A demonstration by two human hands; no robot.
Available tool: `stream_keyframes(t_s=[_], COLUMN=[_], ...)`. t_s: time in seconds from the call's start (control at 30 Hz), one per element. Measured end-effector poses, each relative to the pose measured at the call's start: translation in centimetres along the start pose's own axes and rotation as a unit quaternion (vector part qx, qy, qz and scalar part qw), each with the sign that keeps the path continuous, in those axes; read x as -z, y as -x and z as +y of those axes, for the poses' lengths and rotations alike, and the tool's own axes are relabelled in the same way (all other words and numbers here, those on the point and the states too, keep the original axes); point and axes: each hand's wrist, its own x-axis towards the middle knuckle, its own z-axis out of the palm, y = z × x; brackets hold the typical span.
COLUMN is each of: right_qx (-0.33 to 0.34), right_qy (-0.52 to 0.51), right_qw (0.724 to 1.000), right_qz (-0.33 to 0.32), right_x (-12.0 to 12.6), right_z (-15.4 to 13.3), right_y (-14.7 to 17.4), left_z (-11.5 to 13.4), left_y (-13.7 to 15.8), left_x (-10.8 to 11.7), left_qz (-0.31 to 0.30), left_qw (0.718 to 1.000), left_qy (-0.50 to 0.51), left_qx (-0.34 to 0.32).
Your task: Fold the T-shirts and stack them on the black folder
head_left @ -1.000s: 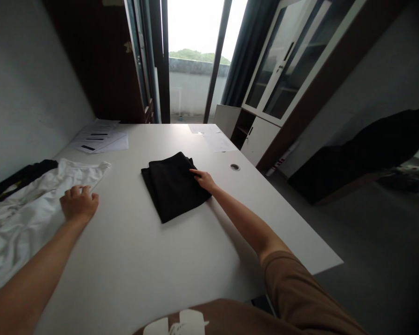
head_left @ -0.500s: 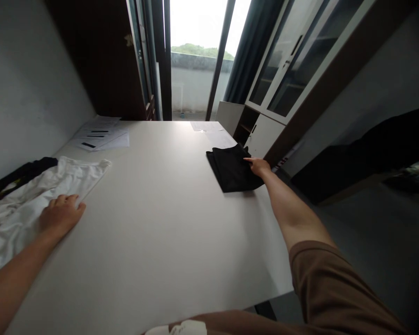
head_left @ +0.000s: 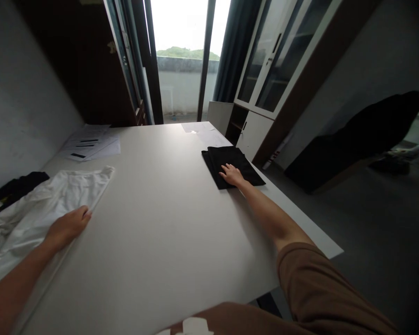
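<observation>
My left hand [head_left: 69, 225] is closed on the right edge of a white garment [head_left: 80, 184], which lies wrinkled along the left side of the table. Its fingers are curled in a pinch at the cloth. Across the table, my right hand [head_left: 232, 175] rests palm down with fingers spread on a folded black garment [head_left: 244, 165]. That black cloth lies flat in layers near the table's right edge. Which kind of clothing it is I cannot tell.
A dark garment [head_left: 19, 188] lies behind the white one by the wall. Sheets of paper [head_left: 94, 142] are at the far left of the white table [head_left: 153, 232], with more paper [head_left: 209, 135] at the far right. A glass-door cabinet [head_left: 265, 60] stands beyond.
My right hand has shifted left from the black garment's right edge onto its top, and the cloth now lies flatter. My left hand has closed on the white garment's edge and drawn it slightly rightward.
</observation>
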Motion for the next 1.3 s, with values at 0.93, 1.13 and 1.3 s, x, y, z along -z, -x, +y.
stream_keyframes(t_s=[0.93,1.13,1.3], right_qx=[0.233,0.224,0.241], right_qy=[-0.177,-0.099,-0.103], right_qw=[0.954,0.965,0.96], right_qz=[0.069,0.091,0.094], right_x=[-0.3,-1.0,-1.4], right_z=[-17.5,-20.1,-20.6], right_y=[9.0,9.3,7.6], left_z=[23.4,21.9,20.6], left_y=[-2.8,-4.5,-5.0], left_x=[2.3,2.5,3.5], left_qz=[0.139,0.07,0.036], left_qw=[0.963,0.943,0.925], left_qy=[0.212,0.324,0.373], left_qx=[-0.093,-0.005,-0.058])
